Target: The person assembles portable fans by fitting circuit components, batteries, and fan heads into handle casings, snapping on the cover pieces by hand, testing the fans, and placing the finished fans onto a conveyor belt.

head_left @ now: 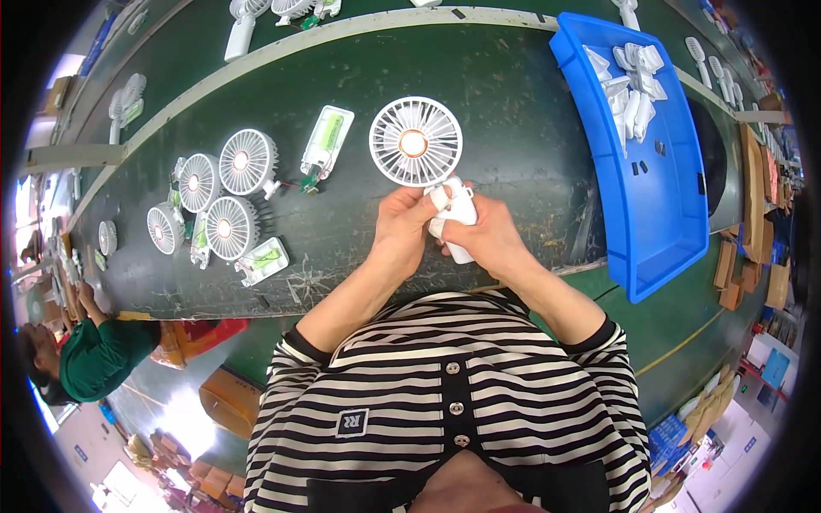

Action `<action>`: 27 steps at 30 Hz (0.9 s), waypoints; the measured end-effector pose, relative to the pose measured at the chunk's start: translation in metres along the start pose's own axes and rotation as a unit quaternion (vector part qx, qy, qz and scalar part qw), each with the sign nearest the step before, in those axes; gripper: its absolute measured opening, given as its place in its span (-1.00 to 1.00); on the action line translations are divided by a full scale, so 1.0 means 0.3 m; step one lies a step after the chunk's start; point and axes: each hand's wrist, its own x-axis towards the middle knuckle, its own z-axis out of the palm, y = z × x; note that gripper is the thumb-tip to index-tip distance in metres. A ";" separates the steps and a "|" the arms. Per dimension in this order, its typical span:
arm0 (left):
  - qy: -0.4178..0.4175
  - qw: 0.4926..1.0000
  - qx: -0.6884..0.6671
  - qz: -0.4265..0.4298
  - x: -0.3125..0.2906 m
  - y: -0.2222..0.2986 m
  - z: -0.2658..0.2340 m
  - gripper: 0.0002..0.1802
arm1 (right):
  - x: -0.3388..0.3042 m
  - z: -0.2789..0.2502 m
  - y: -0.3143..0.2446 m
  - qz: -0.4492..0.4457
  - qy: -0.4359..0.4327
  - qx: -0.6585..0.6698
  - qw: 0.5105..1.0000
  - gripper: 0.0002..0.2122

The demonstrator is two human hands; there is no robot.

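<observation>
White handheld fan (416,142) is right in front of us over the green workbench (530,111), left hand (400,221) and right hand (496,232) both clamped around its handle (463,210). We'd probably squeeze evenly from both sides so nothing twists.

Striped top (530,376), black and cream; black placket (456,389) with three round, shiny buttons (456,409); black collar (569,489); sleeves (617,363) striped, black-edged; square dark chest patch (351,423), pale border and lettering.
</observation>
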 end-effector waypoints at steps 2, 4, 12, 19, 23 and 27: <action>-0.015 1.000 0.000 0.001 0.002 -0.005 -0.002 -0.72 | 0.003 -0.007 0.001 0.003 0.000 -0.001 1.000 -0.79; -0.017 1.000 0.013 0.000 0.002 -0.002 0.003 -0.71 | 0.006 -0.014 0.000 0.000 0.001 0.024 1.000 -0.79; 0.001 1.000 0.018 0.023 0.004 -0.009 0.015 -0.72 | 0.013 -0.012 0.007 -0.003 0.002 0.011 1.000 -0.79; -0.012 0.998 0.043 0.043 0.005 -0.013 0.019 -0.76 | 0.011 -0.019 0.000 -0.030 -0.003 0.016 0.999 -0.80; -0.019 1.000 -0.005 -0.003 0.018 0.005 0.018 -0.71 | 0.008 -0.026 0.001 -0.030 0.001 0.010 1.000 -0.80; -0.028 0.999 -0.030 -0.011 0.026 0.008 -0.001 -0.70 | 0.008 -0.022 -0.015 -0.028 0.019 -0.038 0.999 -0.75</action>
